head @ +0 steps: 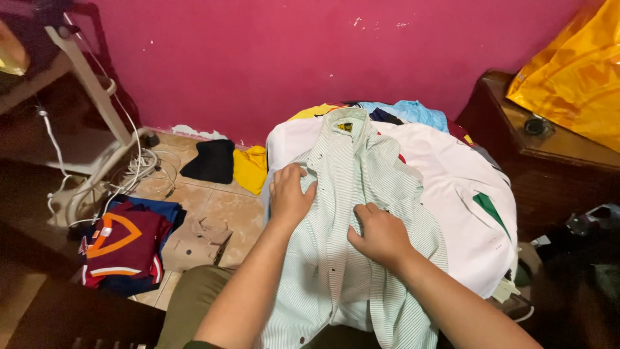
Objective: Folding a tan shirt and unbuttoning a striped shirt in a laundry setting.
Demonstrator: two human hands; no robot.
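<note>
Centre of frame: striped shirt [349,213], collar toward the top, spread over a heap of clothes [452,187] and hanging down to the bottom edge. Left hand [289,196] flat on the shirt left of the button line, fingers spread, gripping nothing. Right hand [381,236] just right of the button line, fingers curled down onto the cloth; whether pinching a fold, cannot tell. Hands near each other, not touching.

Edges and free room: shirt's left edge dropping straight toward the floor [219,210]; right edge lapping over a white garment [465,194] with a green patch. Open tile left of the heap, bounded by a black cloth [210,161] and a yellow cloth [250,168] at the wall foot, and by a maroon jersey [123,249] at lower left. Little room on the right: dark wooden cabinet [536,161] close against the heap, orange bag [575,74] on top of it at upper right.

Room: magenta wall [258,58] across the top, paint chipped along its base. White stand [97,103] with trailing white cables [139,168] at upper left. Blue garment [413,111] and more yellow cloth showing behind the collar.
</note>
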